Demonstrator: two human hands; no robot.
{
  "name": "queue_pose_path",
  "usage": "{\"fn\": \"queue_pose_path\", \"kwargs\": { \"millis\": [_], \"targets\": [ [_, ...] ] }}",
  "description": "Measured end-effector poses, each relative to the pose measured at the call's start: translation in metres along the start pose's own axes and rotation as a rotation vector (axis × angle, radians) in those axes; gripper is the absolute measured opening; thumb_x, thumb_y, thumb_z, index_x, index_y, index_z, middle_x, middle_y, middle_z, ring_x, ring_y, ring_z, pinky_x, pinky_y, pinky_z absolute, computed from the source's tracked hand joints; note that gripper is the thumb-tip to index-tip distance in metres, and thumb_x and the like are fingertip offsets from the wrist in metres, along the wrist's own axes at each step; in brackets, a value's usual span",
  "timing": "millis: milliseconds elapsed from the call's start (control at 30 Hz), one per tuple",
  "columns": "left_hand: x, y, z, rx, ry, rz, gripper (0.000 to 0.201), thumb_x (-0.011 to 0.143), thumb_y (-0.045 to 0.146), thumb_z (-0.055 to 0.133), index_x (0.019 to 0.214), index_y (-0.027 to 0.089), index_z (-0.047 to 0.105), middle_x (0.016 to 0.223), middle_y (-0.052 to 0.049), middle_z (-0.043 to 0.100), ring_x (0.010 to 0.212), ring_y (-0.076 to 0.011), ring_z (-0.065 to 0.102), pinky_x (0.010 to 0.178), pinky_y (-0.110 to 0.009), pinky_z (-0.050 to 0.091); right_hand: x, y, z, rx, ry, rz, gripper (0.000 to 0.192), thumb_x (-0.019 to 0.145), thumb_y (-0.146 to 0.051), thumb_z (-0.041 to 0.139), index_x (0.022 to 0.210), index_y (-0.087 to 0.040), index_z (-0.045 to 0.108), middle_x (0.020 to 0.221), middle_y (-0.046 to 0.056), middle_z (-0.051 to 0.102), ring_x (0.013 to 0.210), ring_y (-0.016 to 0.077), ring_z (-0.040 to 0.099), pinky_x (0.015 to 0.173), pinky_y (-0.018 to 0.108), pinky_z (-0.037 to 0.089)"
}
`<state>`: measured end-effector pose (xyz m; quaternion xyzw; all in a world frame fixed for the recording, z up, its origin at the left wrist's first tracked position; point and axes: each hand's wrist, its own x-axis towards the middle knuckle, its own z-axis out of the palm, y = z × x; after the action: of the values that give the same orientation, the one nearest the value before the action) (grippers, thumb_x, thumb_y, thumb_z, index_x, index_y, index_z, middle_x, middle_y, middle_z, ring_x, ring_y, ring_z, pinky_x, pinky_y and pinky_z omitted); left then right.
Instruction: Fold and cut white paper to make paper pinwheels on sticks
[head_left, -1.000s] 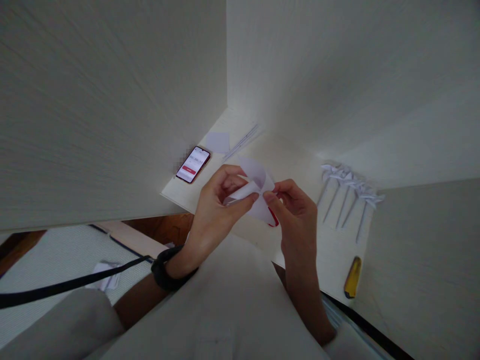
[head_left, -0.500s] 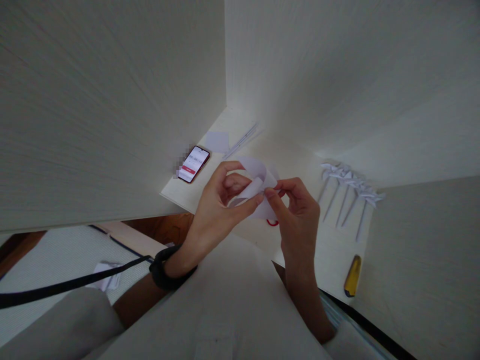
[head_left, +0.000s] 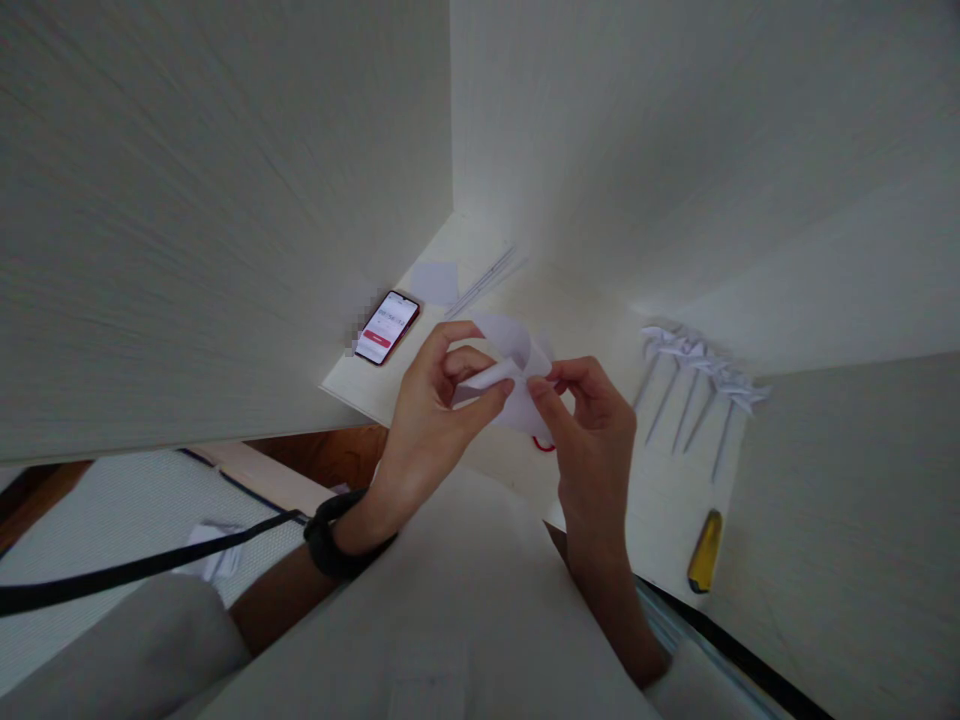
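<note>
Paper point(head_left: 517, 372) sits pinched between your left hand point(head_left: 427, 420) and right hand point(head_left: 592, 440) at frame centre; keep curled flaps gathered, pressing gently.

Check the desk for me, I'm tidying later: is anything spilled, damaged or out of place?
Nothing stands out. Both hands hold a white paper piece; the phone, paper pinwheels and yellow cutter lie flat on the desk.
</note>
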<state>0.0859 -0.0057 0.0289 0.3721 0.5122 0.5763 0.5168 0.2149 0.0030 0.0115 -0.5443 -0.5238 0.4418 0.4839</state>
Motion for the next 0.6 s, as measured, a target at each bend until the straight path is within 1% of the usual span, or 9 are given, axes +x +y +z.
{"fn": "queue_pose_path", "kwargs": {
  "millis": [167, 300, 433, 600],
  "targets": [
    [-0.0001, 0.0014, 0.0000, -0.019, -0.010, -0.006, 0.036, 0.072, 0.007, 0.068, 0.101, 0.021, 0.051, 0.065, 0.010, 0.058, 0.064, -0.0080, 0.055, 0.062, -0.020, 0.044, -0.0003, -0.0002, 0.0010, 0.001, 0.012, 0.002, 0.009, 0.080, -0.029, 0.067, 0.078, -0.022, 0.061, 0.076, -0.001, 0.055, 0.071, 0.0146, 0.052, 0.061, 0.028, 0.042],
    [-0.0007, 0.0036, 0.0016, -0.014, 0.002, -0.013, 0.037, 0.070, 0.006, 0.069, 0.099, 0.020, 0.051, 0.063, 0.011, 0.053, 0.062, -0.0070, 0.053, 0.060, -0.019, 0.042, -0.0008, -0.0003, 0.0021, -0.002, 0.027, -0.007, 0.009, 0.080, -0.028, 0.067, 0.078, -0.022, 0.060, 0.076, -0.002, 0.053, 0.072, 0.0143, 0.052, 0.062, 0.028, 0.043],
    [-0.0011, 0.0053, 0.0037, -0.008, 0.008, -0.028, 0.036, 0.069, 0.006, 0.070, 0.095, 0.021, 0.050, 0.063, 0.011, 0.051, 0.062, -0.0070, 0.051, 0.059, -0.019, 0.041, -0.0022, -0.0006, 0.0022, -0.027, 0.009, -0.003, 0.009, 0.081, -0.029, 0.067, 0.080, -0.023, 0.060, 0.078, -0.001, 0.054, 0.073, 0.0146, 0.052, 0.062, 0.028, 0.043],
    [-0.0015, 0.0062, 0.0038, 0.021, 0.042, -0.041, 0.034, 0.069, 0.009, 0.072, 0.091, 0.022, 0.050, 0.062, 0.010, 0.047, 0.061, -0.0082, 0.050, 0.057, -0.020, 0.041, -0.0027, -0.0007, 0.0013, -0.015, -0.025, 0.016, 0.008, 0.081, -0.030, 0.067, 0.082, -0.023, 0.061, 0.080, -0.001, 0.055, 0.073, 0.0147, 0.053, 0.061, 0.028, 0.042]
  ]
}}
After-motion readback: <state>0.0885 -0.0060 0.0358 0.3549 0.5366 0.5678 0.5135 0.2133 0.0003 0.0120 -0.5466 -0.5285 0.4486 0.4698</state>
